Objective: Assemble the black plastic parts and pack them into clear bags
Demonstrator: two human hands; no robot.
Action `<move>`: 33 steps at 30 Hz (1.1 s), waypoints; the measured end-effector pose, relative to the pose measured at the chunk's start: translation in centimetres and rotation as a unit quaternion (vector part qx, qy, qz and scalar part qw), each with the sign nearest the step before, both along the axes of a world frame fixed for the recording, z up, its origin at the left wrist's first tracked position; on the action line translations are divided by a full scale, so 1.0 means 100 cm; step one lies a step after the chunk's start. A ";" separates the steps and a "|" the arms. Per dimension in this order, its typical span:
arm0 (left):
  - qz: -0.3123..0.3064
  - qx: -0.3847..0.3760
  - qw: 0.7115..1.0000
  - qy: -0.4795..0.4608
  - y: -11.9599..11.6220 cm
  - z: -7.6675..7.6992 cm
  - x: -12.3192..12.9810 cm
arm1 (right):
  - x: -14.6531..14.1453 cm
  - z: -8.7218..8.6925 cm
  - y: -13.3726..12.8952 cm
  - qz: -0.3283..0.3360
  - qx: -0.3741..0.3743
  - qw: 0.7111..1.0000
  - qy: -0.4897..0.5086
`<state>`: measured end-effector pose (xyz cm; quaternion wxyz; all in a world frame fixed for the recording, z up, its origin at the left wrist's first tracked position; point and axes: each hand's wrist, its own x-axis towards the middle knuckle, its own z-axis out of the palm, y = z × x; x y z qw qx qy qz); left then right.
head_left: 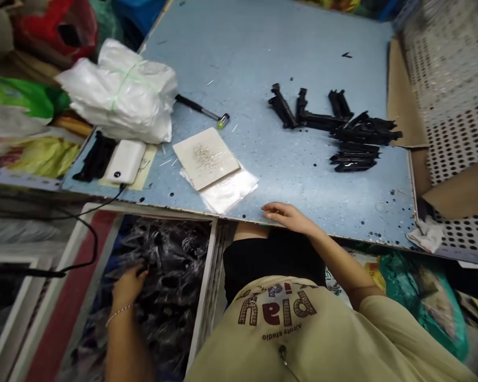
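Note:
My left hand (128, 285), with a beaded bracelet at its wrist, is over clear plastic bags of dark items (171, 265) in a white-framed bin below the table. Its fingers are blurred and partly hidden, so their grip cannot be told. My right hand (289, 217) rests at the table's front edge, fingers loosely extended, holding nothing. Beyond it lies a square beige board (207, 156) with a worn, pitted middle, on top of white plastic sheets (231, 191). Behind the board is a small hammer (205, 111) with a black handle and yellowish tip.
Black elongated plastic parts (350, 127) lie piled on the blue table (239, 58). At left are a tied bundle of white plastic bags (123, 90) and a white device (125, 162) with a black cable. A perforated white basket (462, 122) and cardboard (406, 101) stand at right.

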<state>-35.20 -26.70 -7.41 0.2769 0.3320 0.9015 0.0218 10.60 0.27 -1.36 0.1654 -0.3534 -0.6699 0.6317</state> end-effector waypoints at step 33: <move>-0.204 0.389 0.785 -0.437 0.302 0.080 0.322 | 0.054 0.070 0.083 -0.193 0.310 0.930 -0.045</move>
